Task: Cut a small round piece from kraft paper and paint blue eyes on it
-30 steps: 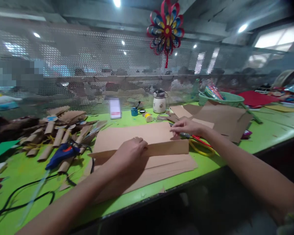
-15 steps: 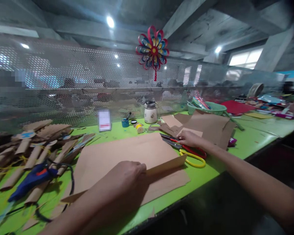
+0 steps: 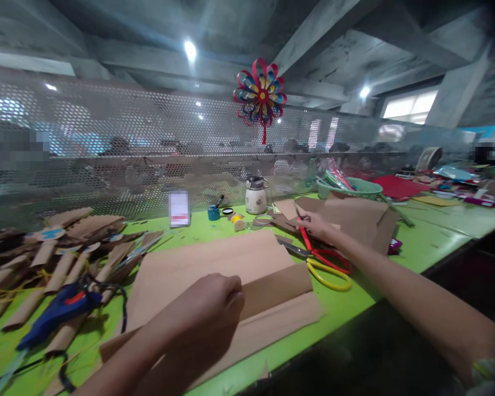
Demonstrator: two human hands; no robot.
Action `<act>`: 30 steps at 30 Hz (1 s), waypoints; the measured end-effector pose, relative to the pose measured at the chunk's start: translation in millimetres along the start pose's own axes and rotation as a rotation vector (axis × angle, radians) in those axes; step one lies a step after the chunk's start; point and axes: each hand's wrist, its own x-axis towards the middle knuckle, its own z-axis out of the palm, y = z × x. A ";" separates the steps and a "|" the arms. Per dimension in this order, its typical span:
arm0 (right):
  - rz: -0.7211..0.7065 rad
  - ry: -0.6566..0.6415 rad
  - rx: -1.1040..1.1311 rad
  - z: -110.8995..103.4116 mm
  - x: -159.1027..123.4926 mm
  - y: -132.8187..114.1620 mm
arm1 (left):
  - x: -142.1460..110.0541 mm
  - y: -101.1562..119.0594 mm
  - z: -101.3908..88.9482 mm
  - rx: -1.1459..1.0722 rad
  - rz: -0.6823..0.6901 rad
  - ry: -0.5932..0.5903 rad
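Note:
A large brown paper sheet (image 3: pixel 214 247) lies in front of me, its near part bent along a crease, over another brown piece (image 3: pixel 289 316). My left hand (image 3: pixel 218 300) is closed at the sheet's near edge, thumb on top, its fingertips partly hidden against the paper. Off the sheet's right side, my right hand (image 3: pixel 315 225) pinches the red half of a pair of scissors (image 3: pixel 309 253). The scissors have one red and one yellow handle. Their blades are spread wide, one pointing up beside my fingers, the other lying low toward the paper.
Left of the sheet lie a blue glue gun (image 3: pixel 61 311) with a black cord and several cardboard tubes (image 3: pixel 33 302). Behind stand a blue pot (image 3: pixel 213 212), a yellow spool (image 3: pixel 238 222) and a white bottle (image 3: pixel 256 199). Brown cardboard (image 3: pixel 355 220) and a green basket (image 3: pixel 363 188) are at right.
The scissors have opened wider, the red half swinging upward with my right hand. The sheet's near flap has tilted to show more of its face. My left hand stays closed at the edge.

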 end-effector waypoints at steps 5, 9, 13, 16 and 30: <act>-0.101 0.126 0.138 -35.4 -33.8 -14.7 | -1.4 6.2 -7.3 0.007 0.048 -0.030; -0.159 -0.062 0.054 -48.9 -88.3 -11.7 | -3.3 5.2 -7.9 -0.013 0.165 -0.079; -0.221 -0.330 -0.105 -39.1 -131.8 -9.6 | 0.9 -2.2 -4.3 -0.056 0.188 -0.118; -0.282 -0.409 -0.220 -33.7 -145.2 -10.9 | 8.2 -9.6 -1.3 -0.108 0.164 -0.150; -0.405 -0.335 -0.449 -42.6 -224.4 9.3 | 28.1 -19.6 7.1 -0.113 0.165 -0.281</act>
